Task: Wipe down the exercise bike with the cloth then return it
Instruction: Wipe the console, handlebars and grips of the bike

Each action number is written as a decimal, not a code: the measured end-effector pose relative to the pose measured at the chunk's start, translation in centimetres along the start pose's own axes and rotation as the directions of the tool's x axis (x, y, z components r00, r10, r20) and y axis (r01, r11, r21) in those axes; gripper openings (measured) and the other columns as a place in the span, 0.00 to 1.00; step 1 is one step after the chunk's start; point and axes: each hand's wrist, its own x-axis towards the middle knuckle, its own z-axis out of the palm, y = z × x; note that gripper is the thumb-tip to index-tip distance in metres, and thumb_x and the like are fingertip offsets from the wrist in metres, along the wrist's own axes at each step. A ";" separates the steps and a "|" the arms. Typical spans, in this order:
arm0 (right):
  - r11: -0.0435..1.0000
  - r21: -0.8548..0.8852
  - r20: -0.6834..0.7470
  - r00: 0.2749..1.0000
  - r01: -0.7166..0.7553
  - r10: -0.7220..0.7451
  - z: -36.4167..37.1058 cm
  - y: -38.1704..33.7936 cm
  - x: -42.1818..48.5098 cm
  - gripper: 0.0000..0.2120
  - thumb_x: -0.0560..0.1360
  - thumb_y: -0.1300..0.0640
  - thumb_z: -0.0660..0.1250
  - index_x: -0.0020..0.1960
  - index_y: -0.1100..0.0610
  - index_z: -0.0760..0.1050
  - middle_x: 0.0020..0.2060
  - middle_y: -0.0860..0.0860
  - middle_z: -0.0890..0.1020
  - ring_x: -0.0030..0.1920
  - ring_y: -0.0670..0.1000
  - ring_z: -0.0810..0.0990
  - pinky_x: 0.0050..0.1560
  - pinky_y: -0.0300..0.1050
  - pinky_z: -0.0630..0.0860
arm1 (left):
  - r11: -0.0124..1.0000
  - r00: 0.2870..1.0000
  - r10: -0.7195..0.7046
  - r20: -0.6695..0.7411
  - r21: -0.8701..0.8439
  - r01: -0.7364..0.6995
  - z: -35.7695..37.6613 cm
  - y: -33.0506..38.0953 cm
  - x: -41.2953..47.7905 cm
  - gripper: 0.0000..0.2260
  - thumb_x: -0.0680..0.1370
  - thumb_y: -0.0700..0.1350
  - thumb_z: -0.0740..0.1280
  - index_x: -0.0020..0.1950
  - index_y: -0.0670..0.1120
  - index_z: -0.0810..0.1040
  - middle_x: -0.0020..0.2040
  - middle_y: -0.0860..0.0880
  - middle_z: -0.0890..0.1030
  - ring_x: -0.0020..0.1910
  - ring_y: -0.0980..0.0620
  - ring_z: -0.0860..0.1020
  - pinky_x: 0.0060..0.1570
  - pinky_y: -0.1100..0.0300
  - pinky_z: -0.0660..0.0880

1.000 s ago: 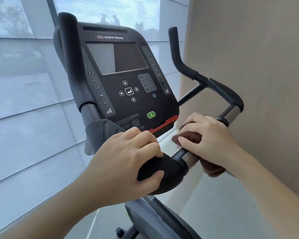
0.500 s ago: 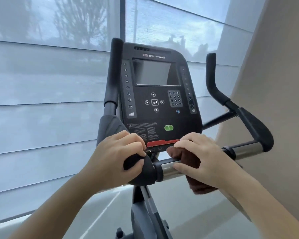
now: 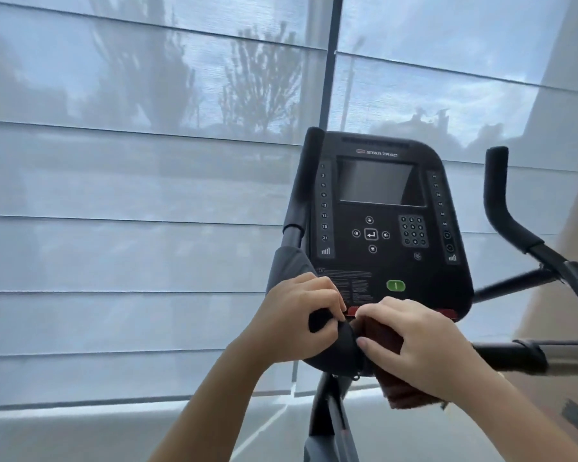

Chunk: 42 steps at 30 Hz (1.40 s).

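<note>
Dark red-brown cloth (image 3: 385, 333) is wrapped over the handlebar (image 3: 501, 356) of the exercise bike (image 3: 326, 415). It sits at the bar's inner end, where it touches the black padded hub (image 3: 339, 348) under the console (image 3: 381, 261).

We hold the cloth with our right hand (image 3: 421, 348). The fingers (image 3: 384, 310) curl over the top of the cloth and the thumb (image 3: 377, 350) presses its near face, so the fabric lies clasped between them and the bar. One patch of cloth shows in the gap between forefinger and thumb. A loose fold hangs below the heel of the hand, under the bar.

Our left hand (image 3: 294, 315) grips the padded hub from the left, fingers clenched over its top and thumb beneath, apart from the cloth. The fingertips of the two hands lie just beside each other at the console's lower edge; whether they touch we cannot tell.

Along that edge runs a red strip (image 3: 447, 313), partly hidden by our right fingers. Above it sit a green button (image 3: 395, 285), a keypad (image 3: 413, 231) and a dark screen (image 3: 377, 183). A black upright grip (image 3: 496, 195) rises to the right of the console.

Beyond our right hand the handlebar runs on, black and then metal, to the right edge of the view. Pale window blinds (image 3: 114, 228) fill the background, and a beige wall (image 3: 568, 278) stands at the right.
</note>
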 end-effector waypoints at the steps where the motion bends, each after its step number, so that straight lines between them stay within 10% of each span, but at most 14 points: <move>1: 1.000 -0.004 -0.022 1.000 -0.008 0.008 -0.2 0.5 -0.6 0.17 0.69 0.37 0.57 0.54 0.41 0.73 0.43 0.40 0.77 0.47 0.44 0.73 0.47 0.43 0.72 | 1.000 1.000 0.003 0.001 0.002 -0.003 0.0 0.0 0.0 0.04 0.67 0.40 0.65 0.37 0.46 0.78 0.42 0.55 0.81 0.41 0.53 0.76 0.41 0.55 0.73; 8: 0.968 -0.072 -0.081 0.969 -0.239 0.234 -1.3 2.5 -2.1 0.09 0.69 0.44 0.58 0.46 0.41 0.75 0.39 0.42 0.76 0.46 0.47 0.73 0.45 0.45 0.72 | 0.999 1.000 0.007 0.022 0.052 -0.008 0.2 0.0 0.3 0.02 0.66 0.41 0.65 0.36 0.47 0.76 0.40 0.56 0.80 0.40 0.54 0.74 0.39 0.57 0.73; 12: 0.977 -0.120 -0.314 0.941 -0.176 0.131 1.7 -1.6 -1.4 0.14 0.68 0.44 0.57 0.47 0.47 0.78 0.36 0.46 0.78 0.41 0.51 0.74 0.39 0.46 0.73 | 0.997 1.000 0.021 0.015 0.069 -0.022 0.5 -0.3 0.2 0.02 0.65 0.43 0.63 0.36 0.47 0.74 0.40 0.56 0.80 0.41 0.56 0.74 0.39 0.58 0.73; 21: 0.957 -0.275 -0.773 0.614 -0.095 -0.162 6.3 1.2 -4.0 0.13 0.70 0.51 0.61 0.51 0.55 0.77 0.46 0.57 0.83 0.51 0.60 0.81 0.48 0.52 0.76 | 0.998 1.000 -0.009 -0.007 0.064 0.009 0.7 -0.2 0.2 0.06 0.65 0.47 0.60 0.35 0.46 0.75 0.41 0.57 0.80 0.40 0.56 0.74 0.40 0.65 0.70; 27: 0.965 -0.147 -0.879 0.476 -0.219 -0.026 7.2 1.9 -3.9 0.13 0.72 0.52 0.60 0.50 0.57 0.78 0.47 0.59 0.83 0.54 0.62 0.78 0.56 0.56 0.73 | 0.997 1.000 -0.010 -0.012 0.080 0.011 0.8 -0.2 0.1 0.06 0.66 0.47 0.59 0.37 0.48 0.74 0.40 0.56 0.80 0.42 0.55 0.74 0.41 0.62 0.71; 35: 0.954 -0.299 -0.805 0.544 -0.026 -0.237 7.7 0.5 -3.4 0.14 0.69 0.52 0.64 0.53 0.54 0.75 0.48 0.57 0.83 0.55 0.59 0.78 0.54 0.53 0.75 | 0.994 1.000 -0.017 -0.019 0.103 0.019 0.8 0.6 -0.3 0.08 0.68 0.46 0.59 0.39 0.44 0.74 0.42 0.54 0.80 0.44 0.51 0.75 0.44 0.57 0.72; 42: 0.939 -0.309 -0.762 0.630 -0.150 -0.150 3.0 9.9 -7.7 0.12 0.70 0.58 0.62 0.50 0.61 0.78 0.46 0.62 0.82 0.51 0.65 0.79 0.48 0.61 0.77 | 0.995 1.000 -0.006 0.012 0.095 0.005 2.0 3.3 0.1 0.08 0.70 0.43 0.64 0.46 0.42 0.78 0.45 0.48 0.79 0.46 0.48 0.75 0.49 0.53 0.73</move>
